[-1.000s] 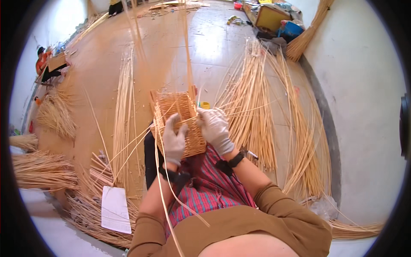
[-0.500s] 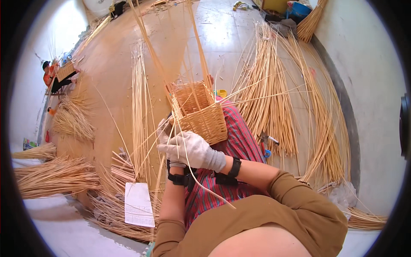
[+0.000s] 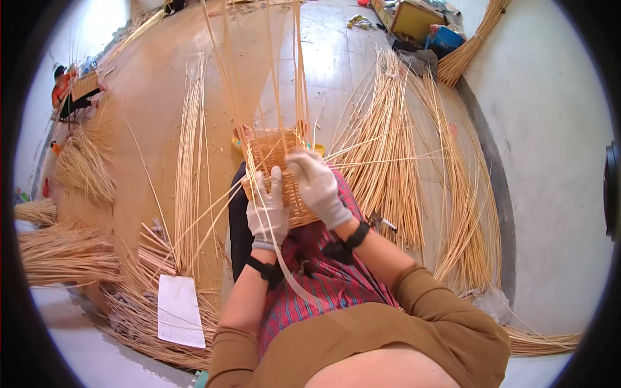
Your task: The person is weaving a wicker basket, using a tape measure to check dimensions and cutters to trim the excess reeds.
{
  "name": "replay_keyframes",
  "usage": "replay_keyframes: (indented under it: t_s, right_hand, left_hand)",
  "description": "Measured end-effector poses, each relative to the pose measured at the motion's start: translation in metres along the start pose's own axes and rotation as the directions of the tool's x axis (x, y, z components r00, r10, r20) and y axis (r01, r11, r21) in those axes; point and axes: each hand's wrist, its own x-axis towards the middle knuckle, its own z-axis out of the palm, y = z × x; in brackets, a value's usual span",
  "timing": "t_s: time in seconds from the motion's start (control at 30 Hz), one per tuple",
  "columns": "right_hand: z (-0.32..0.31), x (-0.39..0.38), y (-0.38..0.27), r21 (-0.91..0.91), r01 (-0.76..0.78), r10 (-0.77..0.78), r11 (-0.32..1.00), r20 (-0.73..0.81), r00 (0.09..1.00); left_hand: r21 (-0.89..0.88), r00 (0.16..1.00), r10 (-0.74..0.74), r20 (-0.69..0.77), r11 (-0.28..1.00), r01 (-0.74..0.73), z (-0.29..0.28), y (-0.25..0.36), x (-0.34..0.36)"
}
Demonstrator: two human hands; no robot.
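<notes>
A half-woven wicker basket (image 3: 268, 147) rests on my lap, tall stakes rising from its far corners. My left hand (image 3: 267, 213), in a pale work glove, grips the near left side of the basket, with fingers pointing up along the wall. From that hand a loose pale strand (image 3: 283, 264) curves down toward my lap. My right hand (image 3: 318, 191), gloved as well and slightly blurred, is at the near right of the basket, its fingers bent over the rim. What lies between those fingertips is hidden. Long strands (image 3: 388, 159) stick out to the right.
Large bundles of wicker rods (image 3: 381, 155) lie on the right floor, with pliers (image 3: 378, 222) beside them. More rods (image 3: 189, 161) and a white sheet (image 3: 180, 312) are on the left. Another person (image 3: 71, 94) sits far left. A blue bucket (image 3: 445, 40) stands far right.
My hands were together at the basket's left corner; now they are apart, the right moved up and right to the rim. The basket has turned and shifted slightly left.
</notes>
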Motion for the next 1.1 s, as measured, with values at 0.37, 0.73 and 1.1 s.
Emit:
replay_keyframes:
  t_s: [0.37,0.73,1.1]
  right_hand:
    - [-0.059,0.001,0.037,0.210,-0.474,0.458,0.855,0.122,0.881]
    - [-0.004,-0.024,-0.091,0.018,0.216,-0.209,0.976,0.346,0.915]
    - [-0.010,-0.033,0.015,0.623,-0.615,0.586,0.482,0.292,0.756]
  left_hand:
    - [-0.102,0.982,-0.170,0.078,0.979,0.177,0.017,0.001,0.003]
    - [-0.503,0.892,-0.421,-0.164,0.814,0.291,0.032,-0.024,-0.033]
    - [-0.945,0.988,-0.153,-0.025,0.327,0.027,0.047,-0.070,0.027]
